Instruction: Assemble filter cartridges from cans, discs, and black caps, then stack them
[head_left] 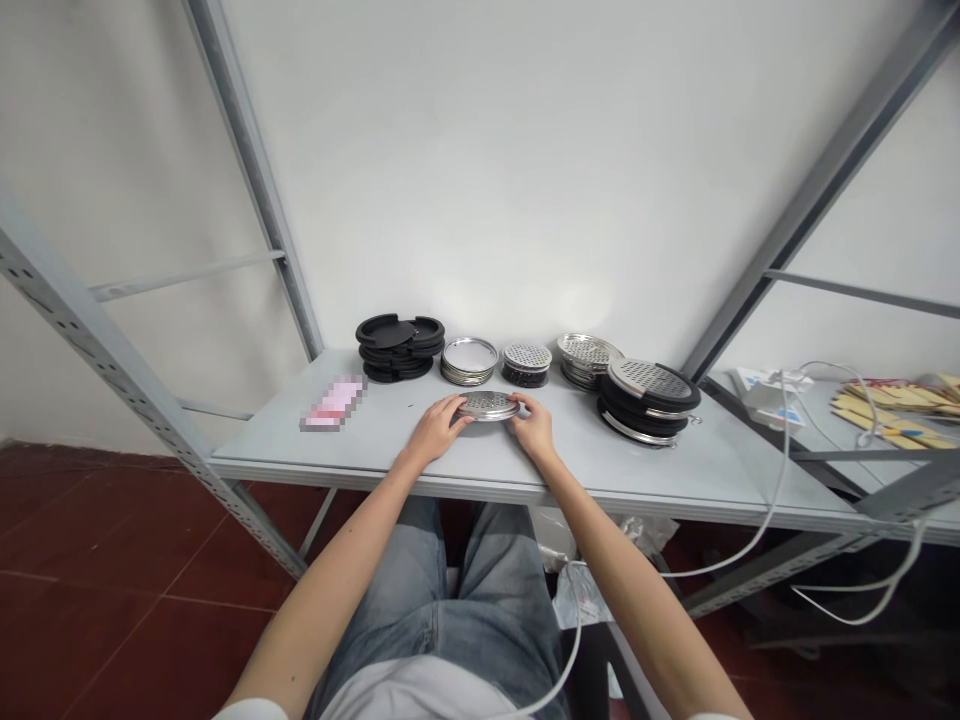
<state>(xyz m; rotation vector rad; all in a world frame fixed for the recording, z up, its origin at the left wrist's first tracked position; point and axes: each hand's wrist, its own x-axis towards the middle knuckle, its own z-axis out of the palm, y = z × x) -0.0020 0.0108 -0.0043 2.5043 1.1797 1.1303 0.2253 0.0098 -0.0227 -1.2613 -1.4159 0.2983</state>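
Left hand (433,430): its grip pinches the left edge of a perforated metal disc (489,404).
Right hand (533,426): its grip pinches the disc's opposite edge.
Metal disc: sits nearly level between both hands, at the gray counter (457,478); whether its underside touches the surface cannot be told.
Back row, from left: a stack of black rings (400,362), shiny metal lids (469,358), a short stack of perforated plates (526,357) and a metal stack (589,352) with a perforated top.
Far right of the disc: a pile of black rings and metal plates (646,412).
Counter's left: a pink item (335,405), blurred out.
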